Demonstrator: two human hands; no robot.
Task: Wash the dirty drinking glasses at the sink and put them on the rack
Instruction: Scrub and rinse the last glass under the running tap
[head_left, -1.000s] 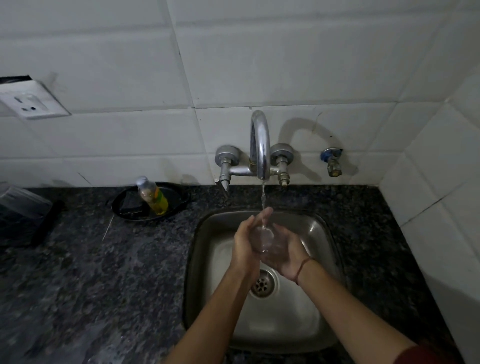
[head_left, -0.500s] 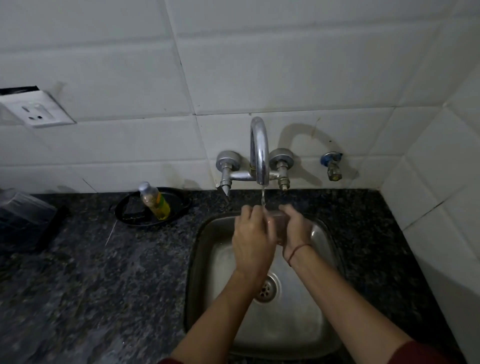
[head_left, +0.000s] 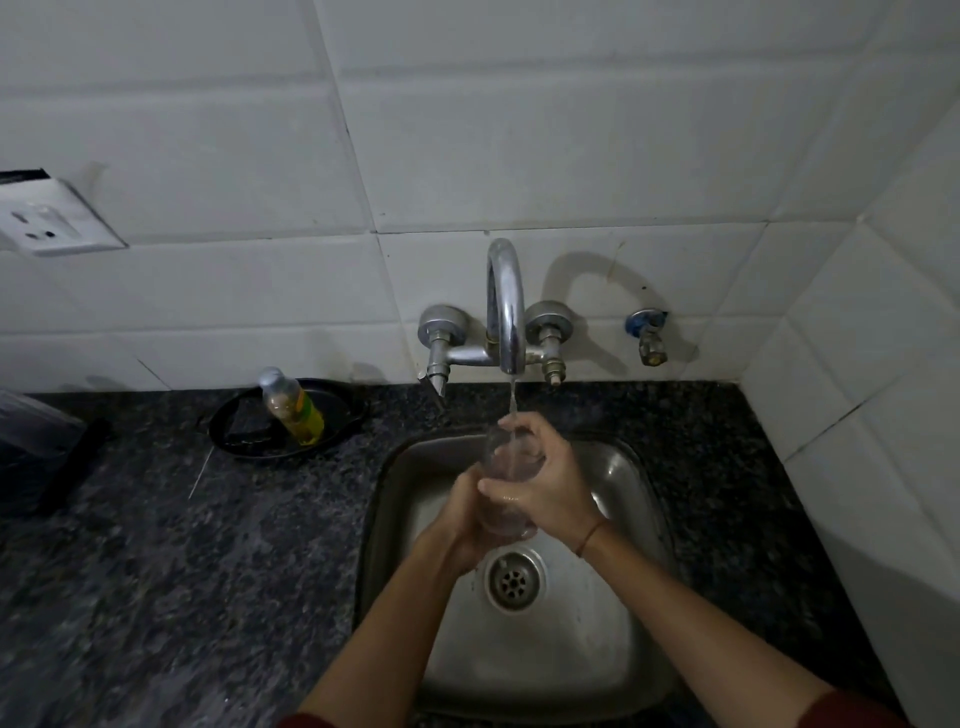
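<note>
Head view: the glass (head_left: 505, 470) stands upright over the sink (head_left: 631, 470), catching the tap (head_left: 506, 306) stream from twelve o'clock. My right hand (head_left: 553, 491) has its fingers clamped round the wall, and my left hand (head_left: 460, 519) wraps the base from eight o'clock. Light, thin and wet, so probably slippery and breakable. I'd grip mid-body, never pinch the rim.

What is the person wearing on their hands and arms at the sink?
The left hand and right hand are bare: no gloves, and no rings that I can see. A thin reddish thread band circles the right wrist. The forearms are uncovered; a dark red left sleeve and right sleeve show at the frame's bottom edge.
</note>
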